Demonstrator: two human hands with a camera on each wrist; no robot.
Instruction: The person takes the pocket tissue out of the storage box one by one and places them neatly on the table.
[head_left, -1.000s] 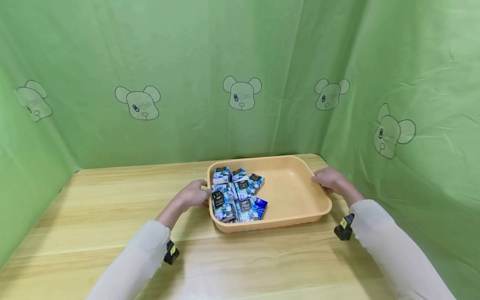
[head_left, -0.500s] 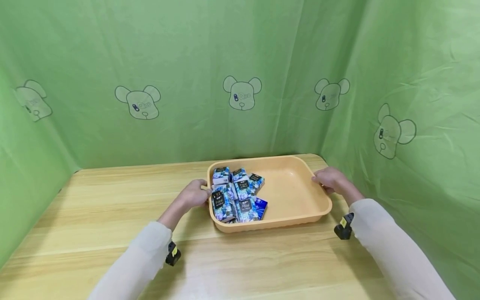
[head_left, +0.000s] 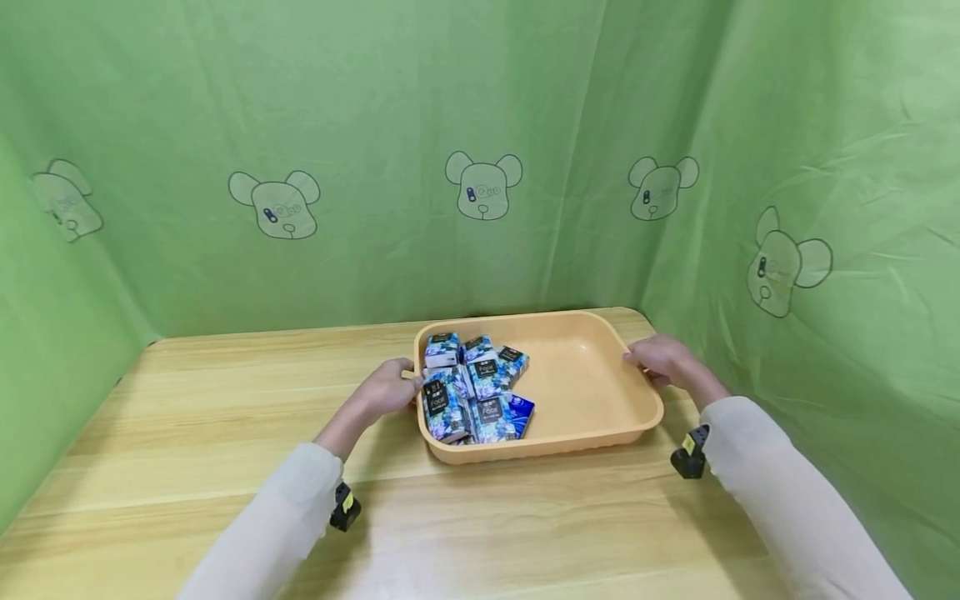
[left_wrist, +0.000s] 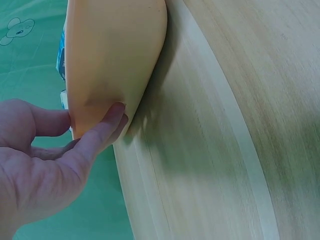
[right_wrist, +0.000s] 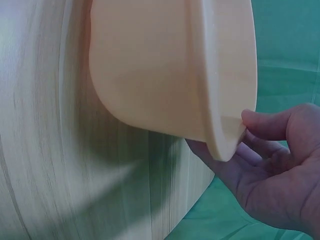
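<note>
A shallow peach-orange plastic tray [head_left: 585, 375] is at the back right of the table in the head view. Several blue floral tissue packs [head_left: 489, 379] are bunched along its left side, some lying on others. My left hand [head_left: 386, 388] grips the tray's left end; in the left wrist view its fingers [left_wrist: 102, 127] press the outer wall and the thumb lies at the rim. On the opposite end my right hand [head_left: 663, 360] grips the rim, thumb on top and fingers underneath, as the right wrist view shows. Whether the tray's base touches the table cannot be told.
A light wood-grain table [head_left: 225, 433] extends to the left and in front of the tray. Green curtains [head_left: 375, 275] with printed bear heads stand close behind the table and on both sides. A small black device [head_left: 345, 507] sits at each wrist.
</note>
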